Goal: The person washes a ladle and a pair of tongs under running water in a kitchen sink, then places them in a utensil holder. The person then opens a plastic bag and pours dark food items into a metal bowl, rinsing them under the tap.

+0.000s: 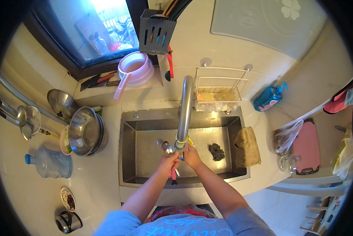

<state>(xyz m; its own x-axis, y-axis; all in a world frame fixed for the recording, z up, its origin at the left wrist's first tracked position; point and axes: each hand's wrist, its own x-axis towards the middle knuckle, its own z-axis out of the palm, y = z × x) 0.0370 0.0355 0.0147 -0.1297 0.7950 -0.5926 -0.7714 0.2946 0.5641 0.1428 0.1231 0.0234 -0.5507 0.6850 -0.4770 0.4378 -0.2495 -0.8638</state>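
Over the stainless steel sink [147, 165], my left hand [168, 164] grips metal spoons; a pink handle [173, 174] sticks out below the fist, beside a plain metal one. A shiny spoon bowl [166, 147] shows beyond the fingers. My right hand [192, 156] is close beside it, its fingers curled on a small yellow item [190, 141] that the faucet mostly hides. The tall curved metal faucet [184, 112] stands between the camera and both hands' fingertips. To the right, a dark scouring pad [216, 152] lies on the sink floor.
A brown cloth [247, 147] drapes over the sink's right rim. Behind stand a wire rack [219, 98] with sponges and a blue pump bottle [267, 98]. Stacked metal bowls [83, 131] and a plastic water jug [51, 162] are on the left. A pink cutting board [306, 144] lies right.
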